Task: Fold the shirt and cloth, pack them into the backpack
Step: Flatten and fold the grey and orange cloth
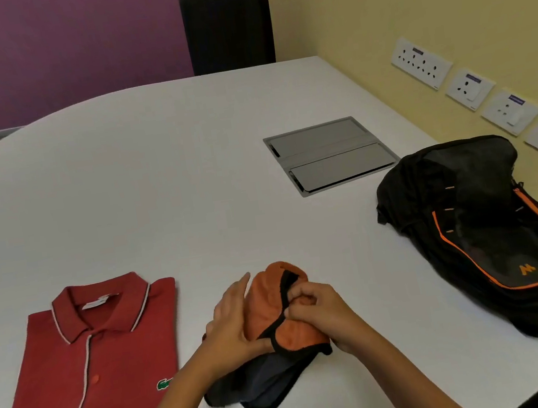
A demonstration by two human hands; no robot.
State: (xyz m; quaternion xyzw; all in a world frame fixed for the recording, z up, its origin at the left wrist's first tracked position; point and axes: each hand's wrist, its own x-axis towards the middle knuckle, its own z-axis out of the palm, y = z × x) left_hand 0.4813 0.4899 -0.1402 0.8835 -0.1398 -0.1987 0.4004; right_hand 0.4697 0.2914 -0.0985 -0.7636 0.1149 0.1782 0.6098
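A red polo shirt (pixel 89 364) lies folded flat on the white table (pixel 152 171) at the near left, collar pointing away from me. In front of me sits a bunched orange cloth (pixel 273 293) with black edging and a dark grey underside. My left hand (pixel 229 323) presses against the cloth's left side, thumb on top of it. My right hand (pixel 313 308) pinches the black edge near the middle of the cloth. A black backpack (pixel 486 235) with orange trim lies on its side at the right, apart from both hands.
A grey metal cable-box lid (pixel 330 155) is set into the table behind the cloth. A black chair back (pixel 227 29) stands at the table's far edge. Wall sockets (pixel 469 89) line the yellow wall on the right, close behind the backpack.
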